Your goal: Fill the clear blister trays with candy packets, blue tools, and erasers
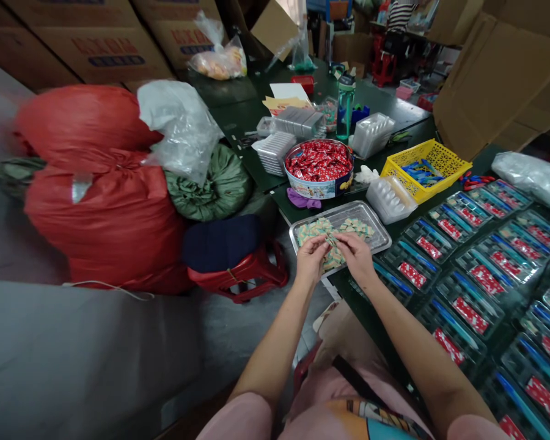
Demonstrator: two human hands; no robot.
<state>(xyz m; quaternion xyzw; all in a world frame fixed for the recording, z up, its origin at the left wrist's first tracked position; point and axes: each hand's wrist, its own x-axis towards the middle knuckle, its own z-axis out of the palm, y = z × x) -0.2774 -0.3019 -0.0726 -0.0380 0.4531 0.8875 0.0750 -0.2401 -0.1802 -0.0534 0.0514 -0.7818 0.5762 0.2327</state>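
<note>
Both hands meet over a shallow metal tray at the table's near edge. Small flat square pieces, beige with green, lie heaped in it. My left hand pinches a few of these pieces with thumb and fingertips. From the other side my right hand pinches the same small bunch, fingertips almost touching the left ones. How many pieces are held is too small to tell.
Behind the tray stands a round tin of red packets; a yellow basket holds blue items. Filled clear plastic trays cover the table on the right. A red stool and large red sacks stand at left.
</note>
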